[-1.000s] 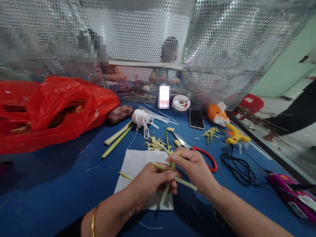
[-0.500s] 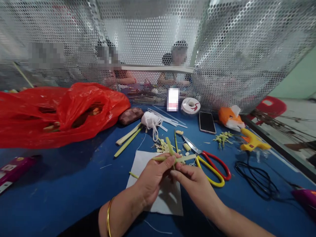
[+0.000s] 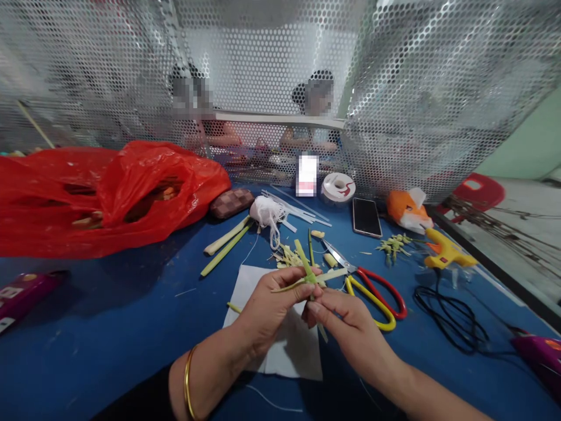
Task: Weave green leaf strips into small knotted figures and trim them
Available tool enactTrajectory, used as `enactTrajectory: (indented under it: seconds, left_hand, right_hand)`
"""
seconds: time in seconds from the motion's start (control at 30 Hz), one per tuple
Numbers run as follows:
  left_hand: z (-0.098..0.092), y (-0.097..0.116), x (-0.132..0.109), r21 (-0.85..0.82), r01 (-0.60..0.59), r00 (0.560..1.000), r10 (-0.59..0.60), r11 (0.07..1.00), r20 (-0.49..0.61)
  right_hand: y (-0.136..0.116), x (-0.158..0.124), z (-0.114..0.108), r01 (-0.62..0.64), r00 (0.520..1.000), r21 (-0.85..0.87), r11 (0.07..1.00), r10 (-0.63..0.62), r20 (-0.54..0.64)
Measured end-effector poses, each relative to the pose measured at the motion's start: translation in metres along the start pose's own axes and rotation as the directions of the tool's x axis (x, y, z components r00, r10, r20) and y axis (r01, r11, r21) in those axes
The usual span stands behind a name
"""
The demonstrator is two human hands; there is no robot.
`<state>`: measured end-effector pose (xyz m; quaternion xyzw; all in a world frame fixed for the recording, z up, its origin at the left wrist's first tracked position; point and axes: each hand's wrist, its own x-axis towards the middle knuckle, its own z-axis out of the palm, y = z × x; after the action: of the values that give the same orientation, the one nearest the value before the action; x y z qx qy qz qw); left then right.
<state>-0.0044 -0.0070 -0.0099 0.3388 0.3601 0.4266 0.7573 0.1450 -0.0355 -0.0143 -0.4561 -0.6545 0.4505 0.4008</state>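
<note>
Folded, crossed pale-green leaf strips stick out in several directions between my two hands. My left hand, with a gold bangle at the wrist, pinches them from the left. From the right, my right hand grips their lower side with thumb and fingers. Part of the crossing is hidden by my fingers. Beneath the hands lies a white sheet of paper. Scissors with one red and one yellow handle lie just right of my right hand. Trimmed leaf scraps are scattered beyond the fingers.
Green stalks and a white thread ball lie behind the paper. A red plastic bag spreads at left. Toward the right are a ribbon roll, a phone, and a yellow glue gun with black cord.
The leaf strips have turned slightly, showing more of their crossing, and a strip end now shows below my right hand. Both hands keep hold in nearly the same place.
</note>
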Motion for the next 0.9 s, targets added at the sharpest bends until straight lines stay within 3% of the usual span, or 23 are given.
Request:
enactTrajectory:
  seconds: [0.2, 0.4, 0.53, 0.73, 0.9]
  left_hand:
    - [-0.001, -0.002, 0.001, -0.04, -0.006, 1.0, 0.005, 0.999, -0.019]
    - [0.003, -0.002, 0.0, -0.121, 0.02, 1.0, -0.022, 0.993, -0.021]
    - [0.0, 0.001, 0.002, -0.144, 0.057, 0.998, -0.059, 0.988, -0.01]
    - [-0.004, 0.006, 0.002, -0.092, 0.093, 0.995, -0.091, 0.991, 0.026]
    - [-0.005, 0.006, 0.0, -0.063, 0.154, 0.987, -0.152, 0.986, 0.044]
  right_hand:
    - [0.004, -0.001, -0.001, 0.08, 0.997, -0.112, 0.99, -0.077, 0.031]
    - [0.001, 0.0, 0.002, 0.059, 0.998, -0.108, 0.992, -0.057, 0.022]
    - [0.003, 0.002, 0.002, -0.028, 0.999, -0.035, 0.999, 0.027, -0.023]
    - [0.003, 0.011, -0.008, -0.105, 0.965, 0.294, 0.95, 0.169, -0.201]
    - [0.001, 0.012, -0.012, -0.107, 0.967, 0.235, 0.966, 0.156, -0.203]
